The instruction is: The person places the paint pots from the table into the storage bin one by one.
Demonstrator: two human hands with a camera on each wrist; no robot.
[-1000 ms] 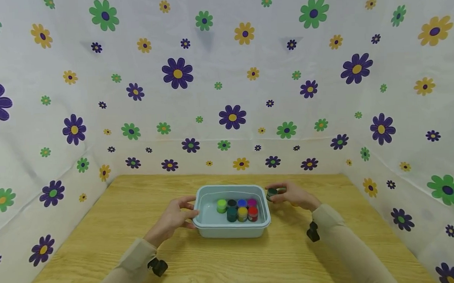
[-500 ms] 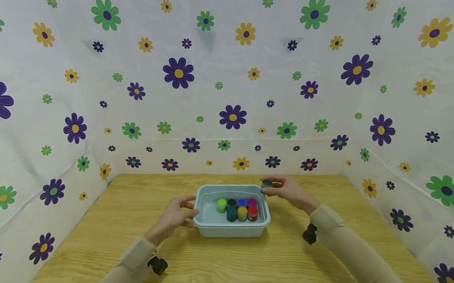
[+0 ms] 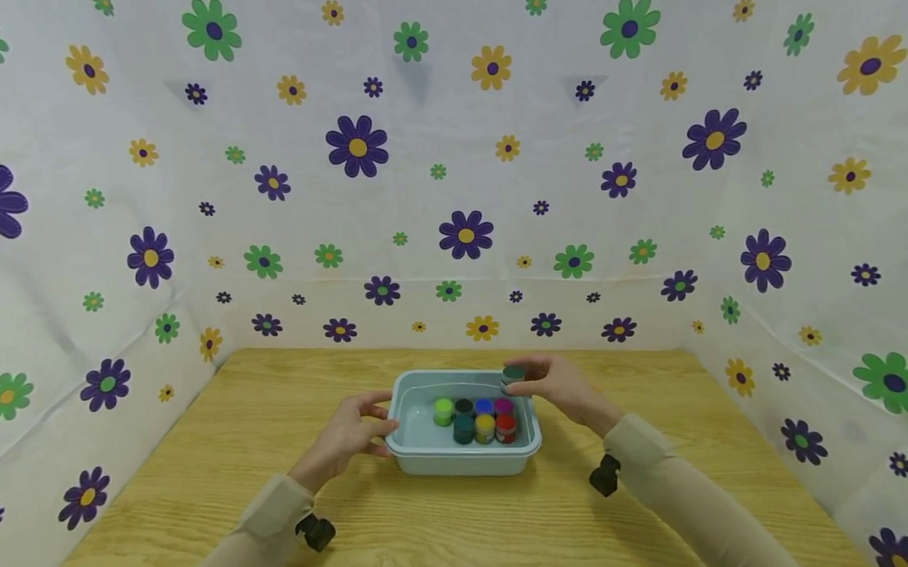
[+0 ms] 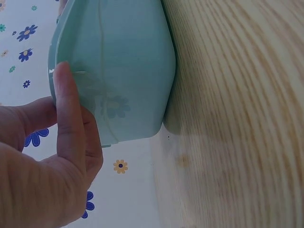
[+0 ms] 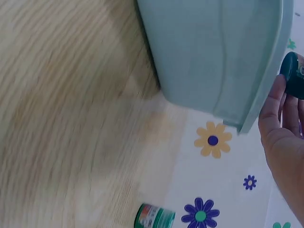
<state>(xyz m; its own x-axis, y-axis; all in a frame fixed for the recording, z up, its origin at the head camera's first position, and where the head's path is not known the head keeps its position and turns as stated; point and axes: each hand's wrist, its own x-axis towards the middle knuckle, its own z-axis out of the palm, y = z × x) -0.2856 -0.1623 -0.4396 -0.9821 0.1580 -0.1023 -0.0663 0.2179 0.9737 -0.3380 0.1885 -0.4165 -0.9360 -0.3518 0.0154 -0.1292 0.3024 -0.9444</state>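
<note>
Soft light, R wrist view prob. sl. blurred.

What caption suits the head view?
Left hand holds tub of seven jars; right hand holds green jar above its far right corner.

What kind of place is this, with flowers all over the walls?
Probably a small work corner set up indoors, though I can't tell which room. The clues are the wooden table, the flowery sheet around it, and the tub of little colored jars.
</note>
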